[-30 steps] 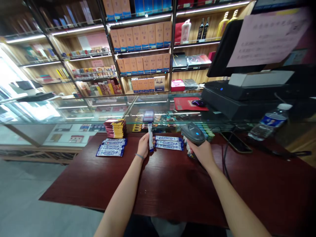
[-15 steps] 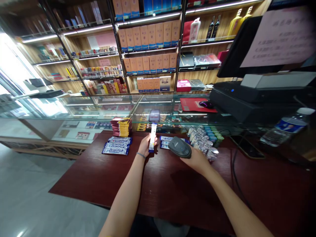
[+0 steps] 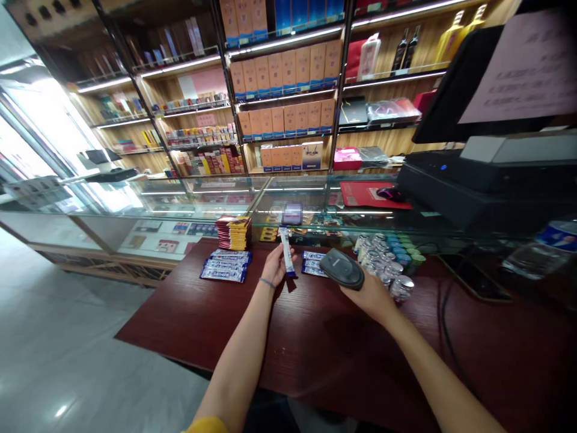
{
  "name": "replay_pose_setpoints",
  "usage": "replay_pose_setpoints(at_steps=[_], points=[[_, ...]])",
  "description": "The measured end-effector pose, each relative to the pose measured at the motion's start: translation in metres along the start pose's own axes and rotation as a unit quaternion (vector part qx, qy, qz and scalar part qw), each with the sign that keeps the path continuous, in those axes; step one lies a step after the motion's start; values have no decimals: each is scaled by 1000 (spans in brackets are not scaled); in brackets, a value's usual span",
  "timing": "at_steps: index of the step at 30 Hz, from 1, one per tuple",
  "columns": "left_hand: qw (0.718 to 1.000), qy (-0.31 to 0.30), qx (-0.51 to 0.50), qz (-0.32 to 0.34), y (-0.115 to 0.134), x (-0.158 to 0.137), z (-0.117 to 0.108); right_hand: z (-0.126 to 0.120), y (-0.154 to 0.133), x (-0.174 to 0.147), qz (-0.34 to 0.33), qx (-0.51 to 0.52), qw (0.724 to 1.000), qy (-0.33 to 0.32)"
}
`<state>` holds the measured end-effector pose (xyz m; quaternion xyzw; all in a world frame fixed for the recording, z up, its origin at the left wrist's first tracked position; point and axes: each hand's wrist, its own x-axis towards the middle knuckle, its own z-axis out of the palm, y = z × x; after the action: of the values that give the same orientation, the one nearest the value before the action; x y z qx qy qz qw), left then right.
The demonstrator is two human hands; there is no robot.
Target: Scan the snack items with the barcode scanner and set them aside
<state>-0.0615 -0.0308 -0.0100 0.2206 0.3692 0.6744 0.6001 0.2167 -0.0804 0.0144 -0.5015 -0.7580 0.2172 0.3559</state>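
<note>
My left hand (image 3: pixel 276 265) is closed on a slim blue-and-white packet (image 3: pixel 287 252), held upright above the dark wooden table (image 3: pixel 216 325). My right hand (image 3: pixel 370 296) grips a dark grey barcode scanner (image 3: pixel 343 269), its head pointing left toward that packet. Beneath and behind the scanner lie similar blue packets (image 3: pixel 312 263), partly covered by it. More blue packets (image 3: pixel 225 266) are stacked left of my left hand, in front of a pile of red-and-yellow packets (image 3: pixel 233 233). What is printed on the packets is too small to read.
Silver-topped small cans or jars (image 3: pixel 383 264) stand right of the scanner, beside blue and green ones (image 3: pixel 408 246). Farther right are a phone (image 3: pixel 473 276), a cable and a water bottle (image 3: pixel 536 252). A glass display counter (image 3: pixel 202 201) runs behind, with a monitor (image 3: pixel 460 90) at upper right.
The camera view has shifted, so the scene sits farther right. The packet in my left hand has turned, its top now leaning left. Both hands keep their holds.
</note>
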Motion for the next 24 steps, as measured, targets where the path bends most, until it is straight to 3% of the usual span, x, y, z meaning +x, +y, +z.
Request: replay_pose_setpoints(at_steps=[5,8,12,18,21,24], points=[[984,-7,83,160,39,0,1,-2,4,0,-10,16,999,35],[943,-12,232,240,69,-3,-14,-3,6,2,-7,22,999,41],[853,-6,424,303,109,-15,-58,-2,4,2,1,32,998,45],[658,-24,662,357,157,-36,-131,3,-5,0,9,32,999,41],[605,-64,718,339,168,-35,-157,8,-3,-1,9,18,999,37],[569,-90,752,320,171,-28,-173,13,2,0,11,12,999,30]])
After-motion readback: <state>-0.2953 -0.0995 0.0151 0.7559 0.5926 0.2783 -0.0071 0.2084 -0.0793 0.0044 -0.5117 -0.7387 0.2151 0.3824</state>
